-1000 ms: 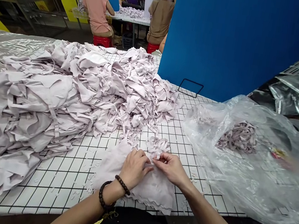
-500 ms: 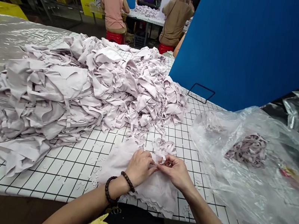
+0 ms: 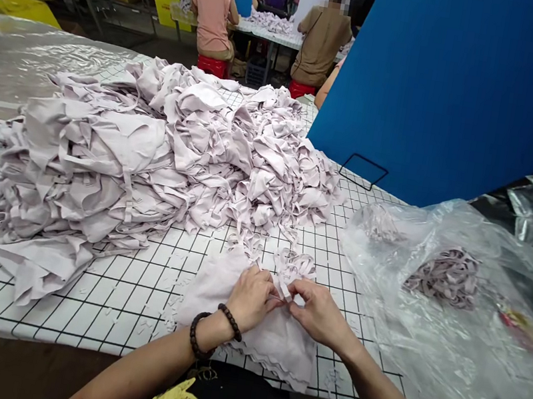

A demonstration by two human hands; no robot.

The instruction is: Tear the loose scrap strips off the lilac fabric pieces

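Observation:
In front of me lies a stack of pale lilac garments, with scalloped lower edges facing me and looped straps at the far end. My left hand, with dark bead bracelets at its wrist, rests over the stack and pinches fabric near the strap's base. Close beside it, my right hand holds a narrow pale strap between thumb and fingers. The fingertips of both hands nearly meet; exactly what lies between them is partly hidden.
A large heap of matching garments covers the grid-patterned table ahead and left. To the right, a clear plastic bag holds bundled straps. A blue panel stands behind it. Two people sit at a farther table.
My right fingers have shifted slightly, and the strap now stands out more clearly between my hands. The whole view has moved a little, with the background sliding right.

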